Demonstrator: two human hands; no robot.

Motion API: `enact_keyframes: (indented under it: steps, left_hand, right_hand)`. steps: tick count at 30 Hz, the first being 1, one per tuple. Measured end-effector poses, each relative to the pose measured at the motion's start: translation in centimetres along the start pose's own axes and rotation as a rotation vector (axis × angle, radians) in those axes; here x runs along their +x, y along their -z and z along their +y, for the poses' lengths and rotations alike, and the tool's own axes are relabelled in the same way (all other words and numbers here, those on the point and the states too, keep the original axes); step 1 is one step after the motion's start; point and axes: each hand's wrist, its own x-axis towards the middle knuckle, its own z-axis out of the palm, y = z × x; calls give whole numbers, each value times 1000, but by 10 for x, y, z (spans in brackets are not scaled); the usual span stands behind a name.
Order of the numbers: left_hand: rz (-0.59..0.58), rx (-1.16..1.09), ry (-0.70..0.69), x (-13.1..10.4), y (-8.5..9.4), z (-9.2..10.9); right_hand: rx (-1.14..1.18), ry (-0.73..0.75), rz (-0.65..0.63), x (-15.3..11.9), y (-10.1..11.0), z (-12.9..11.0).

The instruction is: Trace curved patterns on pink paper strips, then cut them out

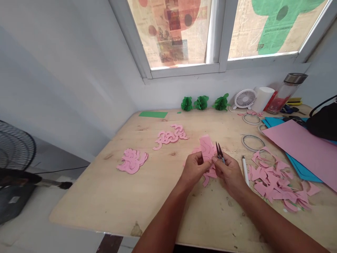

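My left hand (pixel 194 169) pinches a pink paper piece (pixel 206 146) with curved lines drawn on it, held up over the table. Small scissors (pixel 219 153) are in my right hand (pixel 230 172), their dark blades pointing away from me and slightly apart, just right of the paper. The thumb of my right hand also touches the paper's edge. Beneath the hands lie more pink cut pieces (pixel 205 180), partly covered. Two groups of curly pink cutouts rest to the left, one nearer (pixel 132 161) and one farther back (pixel 171 136).
Pink scraps (pixel 281 186), a white pen (pixel 245 171) and tape rings (pixel 253 143) lie right on the wooden table (pixel 110 200). Blue and pink sheets (pixel 302 147) are beyond. Green paper figures (pixel 202 103), a small fan (pixel 244 98) and a bottle (pixel 285 93) stand along the wall.
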Motion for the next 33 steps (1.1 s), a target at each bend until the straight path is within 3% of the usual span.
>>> enact_keyframes:
  steps: [8,21,33]
  left_hand:
    - [108,-89,-25,5,4,-7]
    - [261,-239,-105,5,4,-3]
    - [277,-275,-139,4,-1,-1]
  right_hand:
    - [-44,7,-20,1,-1,4]
    - [-16,8,-172,-10,-4,1]
    - [25,-82,-207,-13,-9,5]
